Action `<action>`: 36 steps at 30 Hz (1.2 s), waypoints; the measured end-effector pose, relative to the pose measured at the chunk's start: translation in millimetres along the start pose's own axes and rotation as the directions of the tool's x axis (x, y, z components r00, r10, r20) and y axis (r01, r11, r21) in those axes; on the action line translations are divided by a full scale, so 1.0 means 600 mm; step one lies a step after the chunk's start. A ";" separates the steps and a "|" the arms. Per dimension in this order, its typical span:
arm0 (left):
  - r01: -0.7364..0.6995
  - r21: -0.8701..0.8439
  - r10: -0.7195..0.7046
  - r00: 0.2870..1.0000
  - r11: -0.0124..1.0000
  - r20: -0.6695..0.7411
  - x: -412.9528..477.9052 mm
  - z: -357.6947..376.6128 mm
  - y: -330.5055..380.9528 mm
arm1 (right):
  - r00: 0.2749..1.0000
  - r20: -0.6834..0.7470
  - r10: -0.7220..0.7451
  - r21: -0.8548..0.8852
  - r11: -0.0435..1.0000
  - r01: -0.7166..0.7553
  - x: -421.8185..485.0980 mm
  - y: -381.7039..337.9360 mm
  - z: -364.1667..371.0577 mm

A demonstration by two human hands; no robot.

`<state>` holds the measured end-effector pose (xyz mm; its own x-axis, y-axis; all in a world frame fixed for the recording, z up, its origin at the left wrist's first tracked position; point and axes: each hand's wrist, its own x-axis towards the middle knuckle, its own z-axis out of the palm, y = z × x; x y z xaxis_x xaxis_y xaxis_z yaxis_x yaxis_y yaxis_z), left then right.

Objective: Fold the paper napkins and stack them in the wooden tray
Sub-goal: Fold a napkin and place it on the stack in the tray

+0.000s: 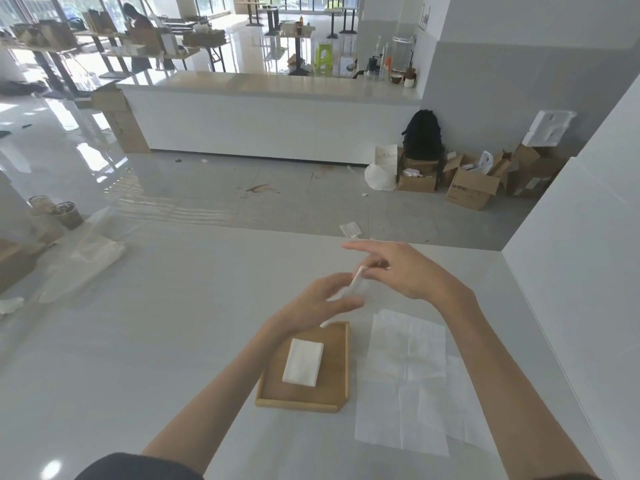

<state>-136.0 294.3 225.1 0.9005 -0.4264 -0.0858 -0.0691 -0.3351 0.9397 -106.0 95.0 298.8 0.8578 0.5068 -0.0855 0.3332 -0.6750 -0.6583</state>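
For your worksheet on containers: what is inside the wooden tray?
One folded white napkin lies flat in the wooden tray. The left hand covers the tray's far corner, so that part stays unseen.

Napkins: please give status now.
Folded napkin held between left hand and right hand. One folded in wooden tray. Unfolded napkins beside it. Nothing blocking.

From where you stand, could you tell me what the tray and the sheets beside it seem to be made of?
The tray looks like light wood with a matte finish: tan, raised rim, rounded corners. The unfolded sheets look like thin white tissue paper: soft fold creases, slightly see-through where they overlap.
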 end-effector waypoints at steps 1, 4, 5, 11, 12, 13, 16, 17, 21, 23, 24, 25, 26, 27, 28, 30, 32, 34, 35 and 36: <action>-0.012 -0.023 0.012 1.000 1.000 0.010 0.003 0.007 0.008 | 1.000 0.027 -0.010 -0.034 0.999 0.011 0.005 -0.009 -0.005; -0.038 -0.106 0.029 0.995 0.994 -0.094 0.007 0.019 0.013 | 0.998 0.017 -0.065 -0.035 0.997 0.065 0.006 -0.029 -0.023; -0.036 -0.171 0.013 0.991 0.985 -0.131 0.006 0.020 0.014 | 0.993 -0.067 -0.097 0.008 0.995 0.098 0.005 -0.029 -0.026; -0.054 -0.518 -0.106 0.956 0.854 -0.275 0.001 0.003 0.019 | 0.892 -0.333 0.304 0.633 0.774 -0.028 -0.026 0.043 0.018; -0.053 -0.521 -0.113 0.953 0.852 -0.281 -0.002 0.001 0.018 | 0.916 -0.247 0.317 0.684 0.727 -0.067 -0.033 0.048 0.035; -0.049 -0.518 -0.118 0.952 0.854 -0.283 -0.004 0.000 0.017 | 0.932 -0.189 0.308 0.719 0.690 -0.082 -0.039 0.049 0.051; -0.040 -0.502 -0.122 0.950 0.864 -0.287 -0.008 0.001 0.012 | 0.917 -0.225 0.329 0.782 0.623 -0.031 -0.038 0.045 0.082; -0.035 -0.501 -0.127 0.950 0.865 -0.286 -0.010 0.002 0.010 | 0.901 -0.251 0.353 0.797 0.604 -0.014 -0.036 0.044 0.087; -0.026 -0.496 -0.133 0.950 0.868 -0.283 -0.017 0.000 0.008 | 0.877 -0.320 0.359 0.816 0.574 0.062 -0.029 0.041 0.094; -0.021 -0.498 -0.148 0.943 0.867 -0.297 -0.018 -0.003 0.009 | 0.867 -0.357 0.348 0.807 0.582 0.098 -0.027 0.038 0.095; -0.019 -0.496 -0.155 0.939 0.868 -0.306 -0.018 -0.005 0.010 | 0.865 -0.368 0.341 0.802 0.587 0.110 -0.025 0.038 0.095; -0.017 -0.495 -0.159 0.936 0.869 -0.313 -0.017 -0.007 0.012 | 0.866 -0.370 0.336 0.799 0.591 0.112 -0.024 0.039 0.095; -0.016 -0.492 -0.163 0.934 0.870 -0.318 -0.017 -0.008 0.013 | 0.871 -0.365 0.330 0.795 0.598 0.107 -0.022 0.040 0.095; -0.017 -0.490 -0.163 0.933 0.871 -0.322 -0.017 -0.009 0.014 | 0.876 -0.361 0.322 0.788 0.608 0.101 -0.022 0.039 0.093; -0.018 -0.489 -0.162 0.932 0.872 -0.324 -0.018 -0.009 0.014 | 0.877 -0.364 0.313 0.775 0.624 0.098 -0.020 0.039 0.092; -0.018 -0.487 -0.162 0.932 0.873 -0.325 -0.019 -0.008 0.015 | 0.865 -0.401 0.302 0.746 0.655 0.117 -0.017 0.037 0.090; -0.020 -0.492 -0.163 0.931 0.871 -0.326 -0.019 -0.007 0.015 | 0.837 -0.457 0.300 0.719 0.679 0.149 -0.014 0.036 0.089; -0.024 -0.499 -0.166 0.929 0.866 -0.332 -0.019 -0.005 0.014 | 0.824 -0.479 0.304 0.704 0.694 0.153 -0.013 0.036 0.088; -0.025 -0.502 -0.169 0.926 0.864 -0.336 -0.018 -0.004 0.015 | 0.835 -0.459 0.304 0.708 0.693 0.138 -0.014 0.036 0.086; -0.025 -0.503 -0.172 0.924 0.864 -0.341 -0.017 -0.004 0.015 | 0.857 -0.419 0.301 0.719 0.686 0.111 -0.014 0.035 0.084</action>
<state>-144.9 297.9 235.5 0.9905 -0.0505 -0.1281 0.1341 0.1440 0.9804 -125.9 103.7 247.7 0.9991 0.0067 0.0422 0.0424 -0.0205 -0.9989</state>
